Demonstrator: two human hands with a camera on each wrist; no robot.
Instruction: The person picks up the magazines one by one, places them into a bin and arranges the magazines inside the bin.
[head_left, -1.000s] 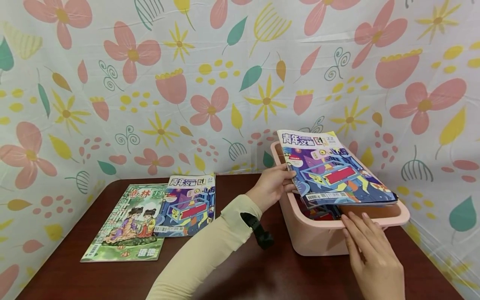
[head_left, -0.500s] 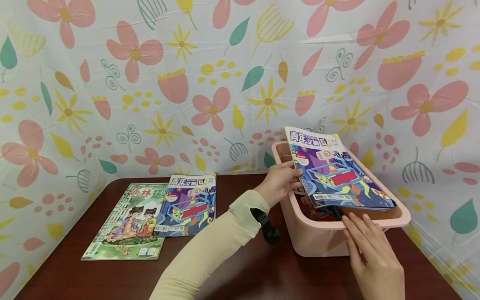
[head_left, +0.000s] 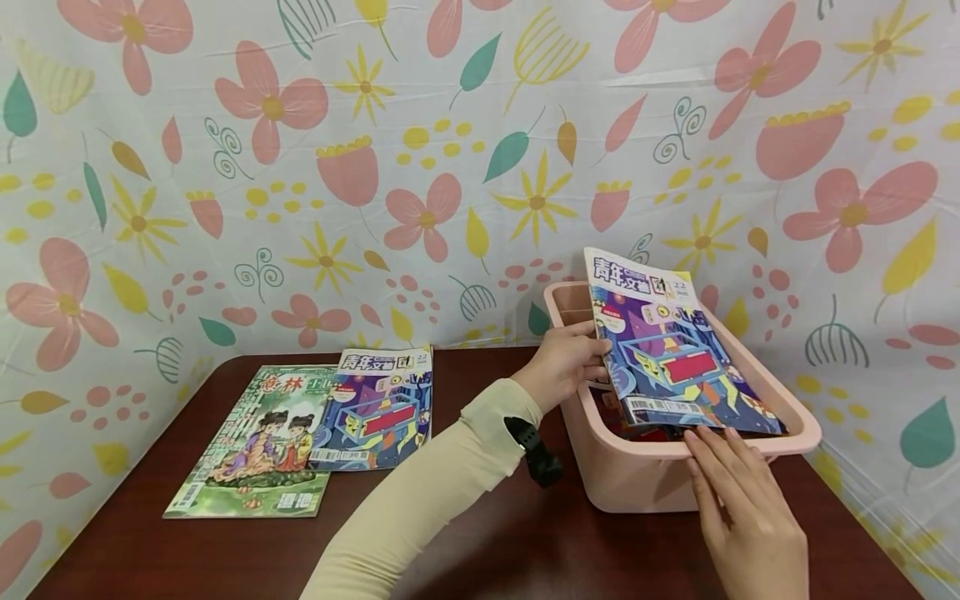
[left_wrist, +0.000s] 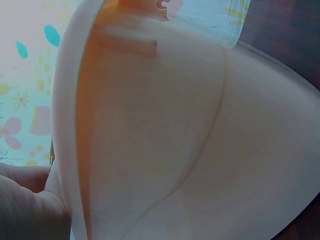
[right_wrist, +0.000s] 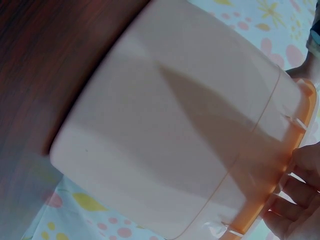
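Note:
My left hand (head_left: 566, 362) grips the left edge of a purple and blue magazine (head_left: 667, 358) with a white title band. The magazine slants over the opening of a pink plastic bin (head_left: 637, 487), its lower edge just behind the front rim and its top rising above the back. Under it, a dark and red printed cover (head_left: 645, 433) shows a little inside the bin; the rest is hidden. My right hand (head_left: 750, 517) rests its extended fingers on the front rim. In the right wrist view, its fingertips (right_wrist: 285, 207) touch the orange-tinted rim (right_wrist: 255, 210).
To the left on the dark wooden table (head_left: 465, 542) lie a green magazine (head_left: 262, 450) and a second purple magazine (head_left: 378, 408), partly overlapping. A floral cloth (head_left: 450, 167) hangs close behind the table. The bin stands near the table's right side.
My left hand has moved slightly right with the magazine, which now tilts more steeply, its lower edge sunk toward the bin's front rim. The right hand stays on the rim.

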